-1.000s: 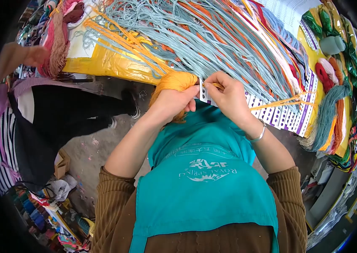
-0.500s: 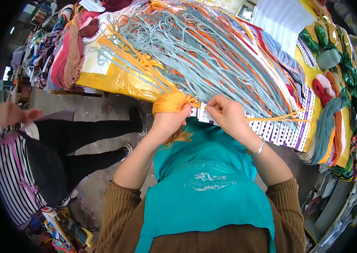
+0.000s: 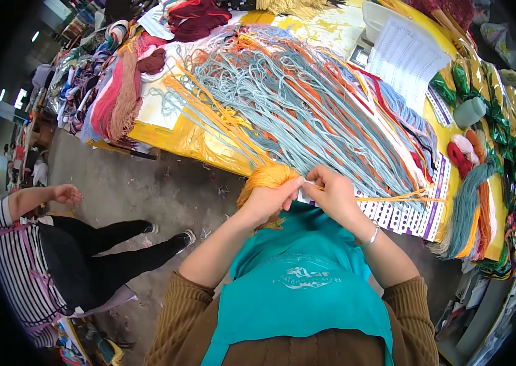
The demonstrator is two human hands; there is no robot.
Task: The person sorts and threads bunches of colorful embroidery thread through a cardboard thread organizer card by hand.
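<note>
My left hand is closed around a thick skein of yellow-orange embroidery thread, whose loose end hangs below the fingers. Close beside it, my right hand is pinched at the table edge. What its fingertips hold is hidden. An edge of white card shows between the hands, and yellow-orange strands stretch from the right hand toward a white punched card with a purple stripe. Several such cards line the front edge. Long grey-blue and orange threads spread across the table beyond my hands.
On the yellow-covered table lie a printed sheet, a grey-green cup and pink and tan skeins at the left. Bagged yarn lines the right side. A person in a striped top is at the left.
The view has shifted, so the table sits lower and further right. My hands have come closer together, with the skein still in the left. The person at the left has changed posture.
</note>
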